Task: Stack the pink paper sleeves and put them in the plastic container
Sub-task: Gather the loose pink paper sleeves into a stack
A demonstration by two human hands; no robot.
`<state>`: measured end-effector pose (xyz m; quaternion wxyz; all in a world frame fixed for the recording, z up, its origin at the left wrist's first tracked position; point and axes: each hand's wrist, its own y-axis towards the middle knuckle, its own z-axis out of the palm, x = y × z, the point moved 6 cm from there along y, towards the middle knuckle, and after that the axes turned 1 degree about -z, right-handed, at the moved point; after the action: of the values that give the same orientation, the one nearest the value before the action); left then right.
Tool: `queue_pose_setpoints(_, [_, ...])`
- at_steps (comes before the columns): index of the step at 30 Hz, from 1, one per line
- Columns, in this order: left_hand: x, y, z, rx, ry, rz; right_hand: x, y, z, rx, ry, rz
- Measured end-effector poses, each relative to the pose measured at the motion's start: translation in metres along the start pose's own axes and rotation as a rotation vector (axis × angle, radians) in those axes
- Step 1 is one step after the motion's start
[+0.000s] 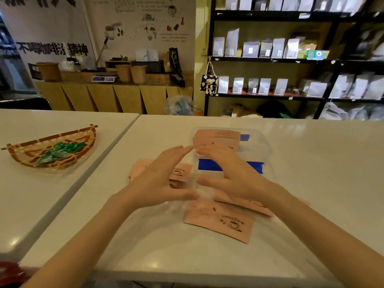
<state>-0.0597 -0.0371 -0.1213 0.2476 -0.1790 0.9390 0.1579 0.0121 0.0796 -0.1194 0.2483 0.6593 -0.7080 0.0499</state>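
One batch of pink paper sleeves (216,138) already stands packed on edge at the far end of the clear plastic container (268,150), while several more lie loose on the white worktop (311,163) around it — by that showing, the job looks somewhere near its middle. Left of the container, a few sleeves (180,173) sit in an untidy overlap, partly hidden under the left hand (160,179). On the container's near side, one sleeve (218,223) lies flat and face up, and another (243,202) slants out from beneath the right wrist; these have yet to be gathered, squared and dropped in.

Both hands hover over the container's near left corner, blurred by motion, palms turned toward each other. The fingers (176,151) of the left hand are spread and grasp nothing; those of the right hand (234,175) are likewise extended and loose, with no sleeve between them — though the blur leaves the tips hard to read.

Each sleeve is a thin, flat piece of salmon-pink paper with slanted ends, printed in dark ink with a steaming cup, scattered beans and the word "COFFEE". Blue strips (209,165) show through the container's transparent walls. Well to the container's left, on the adjoining table, a woven basket (22,154) holds green-wrapped sweets.
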Motion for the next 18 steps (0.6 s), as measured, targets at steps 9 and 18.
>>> queue_pose_setpoints(9, [-0.023,-0.011,0.051,0.233,0.345,0.134,-0.059,-0.081,-0.014,0.181,-0.139,0.235])
queue_pose_setpoints(18, [-0.012,-0.014,0.051,0.191,0.305,0.160,-0.071,-0.087,-0.011,0.113,-0.180,0.230])
